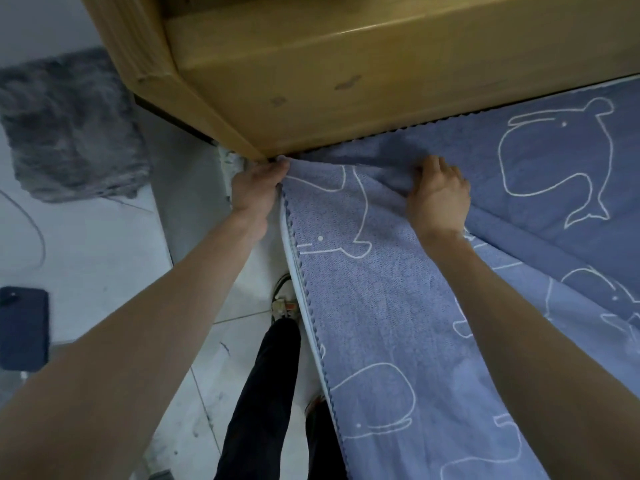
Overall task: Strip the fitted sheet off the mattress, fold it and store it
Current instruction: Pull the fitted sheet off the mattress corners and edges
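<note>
The blue fitted sheet [398, 289] with white whale outlines covers the mattress on the right. Its near corner is bunched up by the wooden headboard. My left hand [254, 190] grips the sheet's corner edge right at the foot of the headboard. My right hand [438, 197] has its fingers curled into a raised fold of the sheet a little to the right of the corner. The white mattress edge [289, 244] shows below the left hand.
A light wooden headboard [311, 81] blocks the far side. A grey shaggy rug [69, 129] and a dark blue flat object [22, 327] lie on the white tiled floor at left. My dark-trousered legs [263, 393] and a shoe [284, 299] stand beside the bed.
</note>
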